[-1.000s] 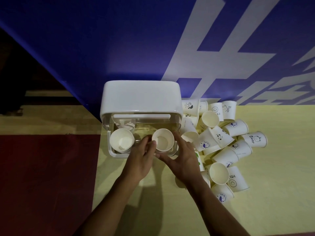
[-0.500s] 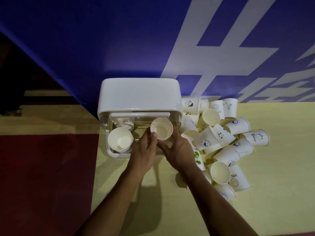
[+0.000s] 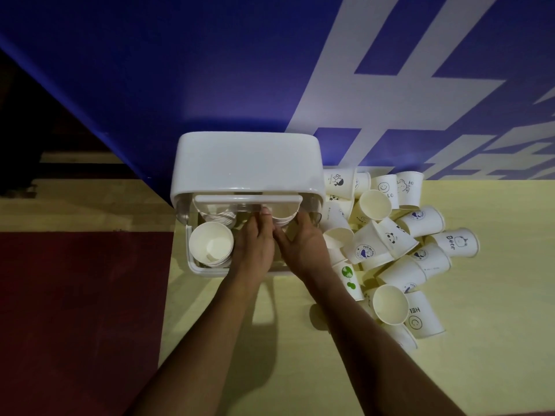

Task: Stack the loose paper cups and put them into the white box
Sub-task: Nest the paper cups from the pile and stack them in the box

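Both hands reach into the white box (image 3: 195,267) at the centre of the frame. The left hand (image 3: 255,247) and right hand (image 3: 303,244) curl from either side round a nested stack (image 3: 282,213) of paper cups, held upright in the box's rear right part, just under the raised lid (image 3: 246,166). The lid's edge hides some fingertips, so the grip is probably a pinch near the rim. A second stack (image 3: 211,244) stands in the front left of the box. The loose cups (image 3: 390,244) lie tumbled on the counter (image 3: 495,295) at centre right, touching one another. These cups look light and thin-walled, easy to crush or tip. The rolled rim is likely the stiffest place, so hold there, or gently round the nested body.
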Demonstrator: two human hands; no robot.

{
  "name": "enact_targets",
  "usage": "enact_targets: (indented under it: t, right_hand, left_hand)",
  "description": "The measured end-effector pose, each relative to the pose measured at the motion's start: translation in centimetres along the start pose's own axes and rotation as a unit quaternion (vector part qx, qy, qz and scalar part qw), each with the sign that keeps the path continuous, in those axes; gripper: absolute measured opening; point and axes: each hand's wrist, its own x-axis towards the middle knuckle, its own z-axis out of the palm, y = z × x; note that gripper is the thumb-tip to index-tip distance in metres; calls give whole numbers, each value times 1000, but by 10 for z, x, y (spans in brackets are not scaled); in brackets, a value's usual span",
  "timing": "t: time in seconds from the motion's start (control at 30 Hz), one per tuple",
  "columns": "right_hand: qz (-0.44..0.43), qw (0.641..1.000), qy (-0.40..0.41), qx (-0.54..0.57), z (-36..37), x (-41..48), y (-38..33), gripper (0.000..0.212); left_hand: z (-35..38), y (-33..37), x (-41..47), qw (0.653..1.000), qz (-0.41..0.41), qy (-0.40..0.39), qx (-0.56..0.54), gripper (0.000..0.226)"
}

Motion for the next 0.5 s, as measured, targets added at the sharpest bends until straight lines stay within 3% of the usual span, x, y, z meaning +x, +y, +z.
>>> enact_targets:
  t: [0.07,0.2,0.3,0.5]
  right_hand:
    - [-2,1000,-7,6,-3,-5,0,87]
    - [-10,999,-17,27,-27,-35,-3,53]
    - [29,999,-2,38,-66,-68,-1,51]
    - [122,986,86,72,-158,-117,31,36]
  left_hand:
    - [0,-1,-5,1000,6,-8,-20,49]
    - [-10,3,-35,999,34,-19,-34,47]
    - [-19,3,-72,997,67,-38,-2,47]
    - [16,46,-99,953,255,-76,143,56]
